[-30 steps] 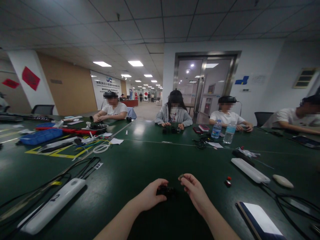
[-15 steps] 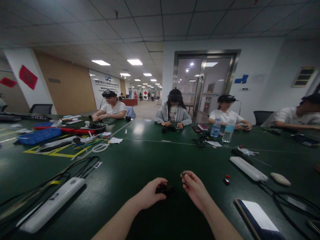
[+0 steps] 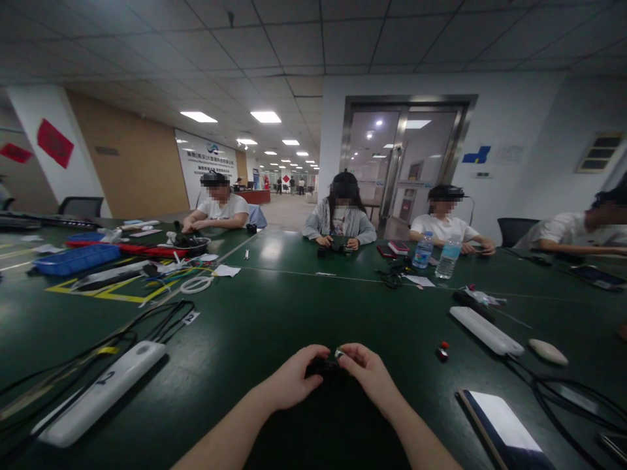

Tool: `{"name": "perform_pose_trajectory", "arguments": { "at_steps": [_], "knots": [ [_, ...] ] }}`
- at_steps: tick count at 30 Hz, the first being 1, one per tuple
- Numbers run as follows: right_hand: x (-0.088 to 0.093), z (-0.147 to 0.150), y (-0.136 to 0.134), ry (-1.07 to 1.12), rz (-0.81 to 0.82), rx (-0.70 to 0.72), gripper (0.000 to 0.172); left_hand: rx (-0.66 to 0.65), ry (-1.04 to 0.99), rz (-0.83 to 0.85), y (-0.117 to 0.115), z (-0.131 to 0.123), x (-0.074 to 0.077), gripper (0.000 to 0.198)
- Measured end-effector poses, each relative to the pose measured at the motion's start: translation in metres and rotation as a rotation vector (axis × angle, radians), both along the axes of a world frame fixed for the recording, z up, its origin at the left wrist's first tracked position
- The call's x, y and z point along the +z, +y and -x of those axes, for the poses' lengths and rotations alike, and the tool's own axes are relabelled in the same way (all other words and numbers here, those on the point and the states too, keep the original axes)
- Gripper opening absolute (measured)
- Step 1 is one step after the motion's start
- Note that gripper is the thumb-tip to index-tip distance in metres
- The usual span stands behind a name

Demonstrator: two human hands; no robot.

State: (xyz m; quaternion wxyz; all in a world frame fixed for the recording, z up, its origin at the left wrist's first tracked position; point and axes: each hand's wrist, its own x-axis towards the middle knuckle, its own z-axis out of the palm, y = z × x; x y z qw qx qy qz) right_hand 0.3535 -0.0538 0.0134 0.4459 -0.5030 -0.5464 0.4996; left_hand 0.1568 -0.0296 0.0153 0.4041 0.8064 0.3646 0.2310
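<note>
Low in the middle of the view, my left hand is closed around a small black part that rests on the dark green table. My right hand pinches a tiny shiny piece between thumb and fingers and holds it against the top of the black part. Both hands touch over the part, and most of it is hidden by the fingers.
A white power strip with black cables lies at the left, another white strip at the right. Near it are a small red and black piece, a pale oval object and a notebook. Several people sit across the table.
My right hand has come down and to the left, bringing the tiny piece from above the table onto the black part. My left hand has stayed where it was.
</note>
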Motion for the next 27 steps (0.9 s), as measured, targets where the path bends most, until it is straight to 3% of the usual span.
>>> {"name": "perform_pose_trajectory", "arguments": {
  "at_steps": [9,15,20,27],
  "knots": [
    [0.004,0.003,-0.002,-0.082,-0.037,0.097,0.028,0.024,0.020,-0.023,-0.007,-0.007,0.009,0.033],
    [0.002,0.005,-0.004,-0.128,-0.051,0.154,0.027,0.123,0.027,-0.084,-0.002,-0.013,-0.002,0.023],
    [-0.002,0.005,-0.002,-0.085,-0.040,0.134,0.031,0.161,0.041,-0.144,0.000,-0.015,-0.005,0.016],
    [0.000,-0.005,0.002,0.055,0.068,-0.028,0.036,0.041,0.161,-0.135,-0.005,-0.012,-0.001,0.016]
  ]
}}
